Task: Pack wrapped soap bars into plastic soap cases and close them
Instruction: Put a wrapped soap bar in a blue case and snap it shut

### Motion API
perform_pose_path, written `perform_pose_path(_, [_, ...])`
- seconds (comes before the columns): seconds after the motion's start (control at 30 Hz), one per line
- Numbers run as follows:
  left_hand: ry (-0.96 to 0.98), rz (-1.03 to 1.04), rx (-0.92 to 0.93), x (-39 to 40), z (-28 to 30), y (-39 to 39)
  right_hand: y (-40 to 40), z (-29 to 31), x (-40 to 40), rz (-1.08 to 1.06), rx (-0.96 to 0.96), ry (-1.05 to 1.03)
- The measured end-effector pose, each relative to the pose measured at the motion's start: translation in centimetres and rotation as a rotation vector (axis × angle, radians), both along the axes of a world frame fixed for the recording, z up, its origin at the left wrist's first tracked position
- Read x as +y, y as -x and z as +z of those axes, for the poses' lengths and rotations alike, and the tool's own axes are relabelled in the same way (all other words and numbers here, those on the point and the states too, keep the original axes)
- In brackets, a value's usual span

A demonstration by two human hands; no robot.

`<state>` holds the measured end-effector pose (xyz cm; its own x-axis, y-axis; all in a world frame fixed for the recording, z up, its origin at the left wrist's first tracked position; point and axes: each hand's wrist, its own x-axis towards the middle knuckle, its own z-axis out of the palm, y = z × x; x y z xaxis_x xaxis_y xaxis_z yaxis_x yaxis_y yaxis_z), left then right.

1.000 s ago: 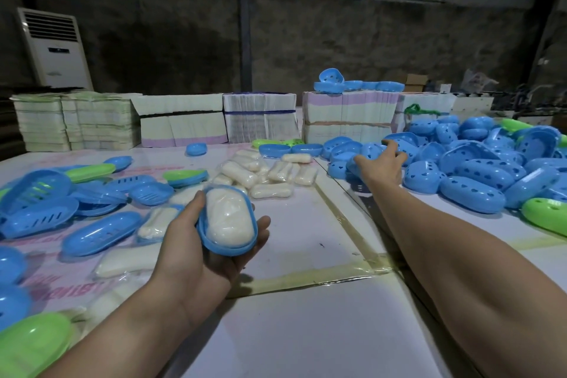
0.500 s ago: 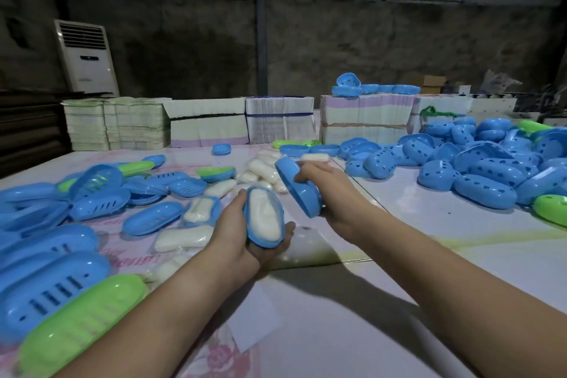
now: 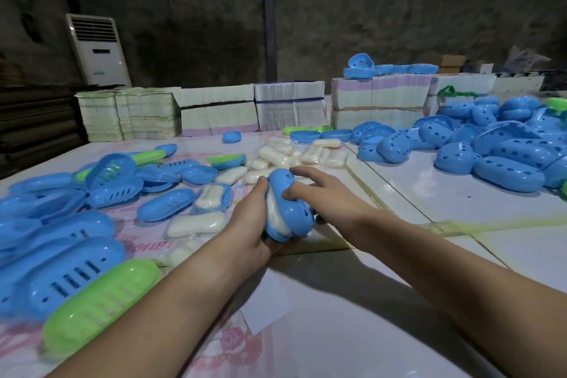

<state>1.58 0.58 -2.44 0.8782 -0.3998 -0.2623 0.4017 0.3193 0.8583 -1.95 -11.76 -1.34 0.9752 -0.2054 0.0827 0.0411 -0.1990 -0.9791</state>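
My left hand (image 3: pixel 250 218) grips a blue soap case base with a white wrapped soap bar (image 3: pixel 274 212) in it, held above the middle of the table. My right hand (image 3: pixel 322 193) holds a blue lid (image 3: pixel 291 198) pressed against the soap, fingers curled over its top. The soap still shows between lid and base, so the case is partly closed. More wrapped soap bars (image 3: pixel 294 155) lie in a heap just beyond my hands.
Blue and green case halves (image 3: pixel 101 193) cover the table's left side. A pile of blue lids with heart holes (image 3: pixel 491 147) fills the right. Stacks of folded cartons (image 3: pixel 254 110) line the table's far edge. A white floor air conditioner (image 3: pixel 98 49) stands behind.
My right hand picked a blue lid from the right pile, carried it over and set it onto the soap in my left hand's base. The view dipped and shifted.
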Motion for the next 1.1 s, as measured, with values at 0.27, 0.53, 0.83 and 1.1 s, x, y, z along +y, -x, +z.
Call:
perform_pose_path(0.27, [-0.078,0.084,-0.157,0.0,0.6,0.0,0.5,1.1,-0.1,-0.052,-0.083,0.083])
perform_pose_path(0.53, [-0.119,0.115,-0.230,0.0,0.4,0.4,0.8,1.1,0.5,-0.036,-0.048,0.077])
perform_pose_path(0.83, [0.032,0.093,-0.138,0.4,0.8,0.8,0.7,0.6,1.1,-0.004,-0.048,0.036])
perform_pose_path(1.1, [0.109,0.041,-0.135,0.0,0.8,1.2,0.4,0.2,0.8,-0.098,-0.134,0.077])
